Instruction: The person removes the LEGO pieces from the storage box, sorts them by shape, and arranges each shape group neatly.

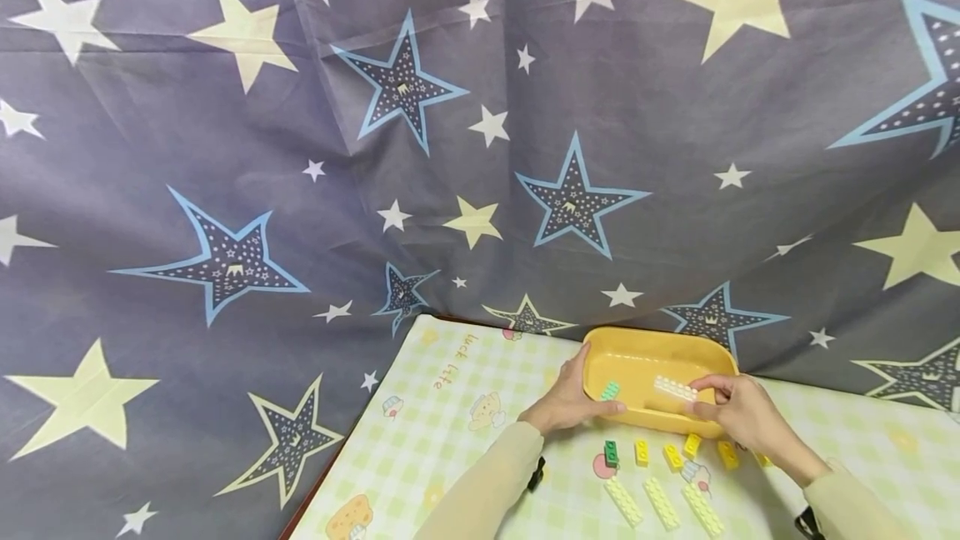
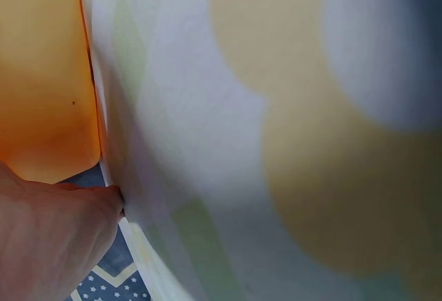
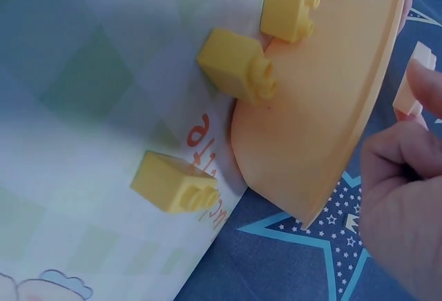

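Observation:
A yellow plastic bin (image 1: pixel 637 340) stands at the back of the table. My left hand (image 1: pixel 568 398) holds its left end, fingers along the side and thumb on the front wall. In the left wrist view that hand (image 2: pixel 59 235) is beside the orange-looking bin wall (image 2: pixel 48 108). My right hand (image 1: pixel 746 415) pinches one end of a long white building brick (image 1: pixel 675 388) over the bin; the right wrist view shows the brick (image 3: pixel 414 83) between thumb and finger, above the rim. Inside the bin at the left is a light green brick (image 1: pixel 610 391).
In front of the bin lie a dark green brick (image 1: pixel 611 453) and several small yellow bricks (image 1: pixel 672 457). Nearer are 3 long pale yellow bricks (image 1: pixel 662 504). A checked cloth (image 1: pixel 442 440) covers the table, and a starry curtain (image 1: pixel 465 173) hangs behind it.

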`<state>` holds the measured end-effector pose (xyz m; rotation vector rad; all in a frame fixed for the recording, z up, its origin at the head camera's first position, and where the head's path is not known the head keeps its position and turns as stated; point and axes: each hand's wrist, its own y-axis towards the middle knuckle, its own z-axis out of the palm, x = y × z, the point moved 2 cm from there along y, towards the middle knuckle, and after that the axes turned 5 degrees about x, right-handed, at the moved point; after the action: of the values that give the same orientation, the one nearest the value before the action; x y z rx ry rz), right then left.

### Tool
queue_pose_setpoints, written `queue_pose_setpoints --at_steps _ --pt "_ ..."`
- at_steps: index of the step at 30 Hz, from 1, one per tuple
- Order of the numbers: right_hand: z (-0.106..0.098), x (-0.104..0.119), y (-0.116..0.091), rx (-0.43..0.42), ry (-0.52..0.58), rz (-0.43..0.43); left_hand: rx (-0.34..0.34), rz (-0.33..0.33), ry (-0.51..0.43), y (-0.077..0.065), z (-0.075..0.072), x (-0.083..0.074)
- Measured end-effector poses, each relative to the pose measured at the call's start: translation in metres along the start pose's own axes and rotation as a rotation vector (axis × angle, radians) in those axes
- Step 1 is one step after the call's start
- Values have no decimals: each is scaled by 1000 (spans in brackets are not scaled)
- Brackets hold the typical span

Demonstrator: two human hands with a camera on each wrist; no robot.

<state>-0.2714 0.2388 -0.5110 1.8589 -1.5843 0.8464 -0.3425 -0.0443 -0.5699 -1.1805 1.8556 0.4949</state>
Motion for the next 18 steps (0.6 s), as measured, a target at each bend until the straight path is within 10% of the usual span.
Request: queue_pose_setpoints --at_steps 18 --pt "3 2 -49 -69 -35 154 4 -29 -13 0 -1 -1"
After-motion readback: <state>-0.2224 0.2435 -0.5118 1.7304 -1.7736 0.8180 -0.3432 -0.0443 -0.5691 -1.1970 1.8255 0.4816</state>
